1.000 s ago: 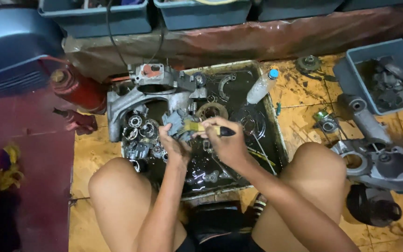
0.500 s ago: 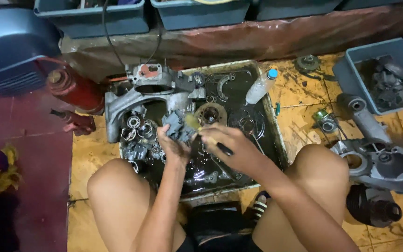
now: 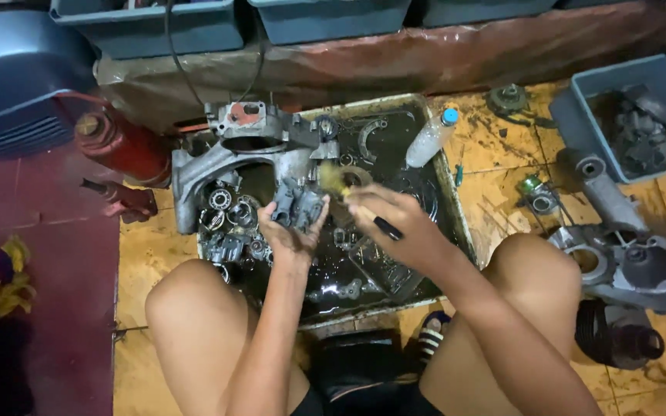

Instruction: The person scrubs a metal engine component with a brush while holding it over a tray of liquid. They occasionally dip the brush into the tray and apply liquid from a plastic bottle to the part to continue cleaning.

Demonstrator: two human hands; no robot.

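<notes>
Grey metal part (image 3: 296,205) clasped in left hand (image 3: 290,231) fingers; right hand (image 3: 391,223) fingers pinch brush (image 3: 348,196)

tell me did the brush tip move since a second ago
Yes. The brush has swung up and away from the person, across the grey metal part in the left hand, toward the tray's far rim.

Grey metal part (image 3: 296,204) over a tray (image 3: 447,202) of black oily liquid; yellow-bristled brush (image 3: 348,196) with black handle; blue-capped clear bottle (image 3: 431,135); yellow-stained floor tiles (image 3: 502,185)
</notes>
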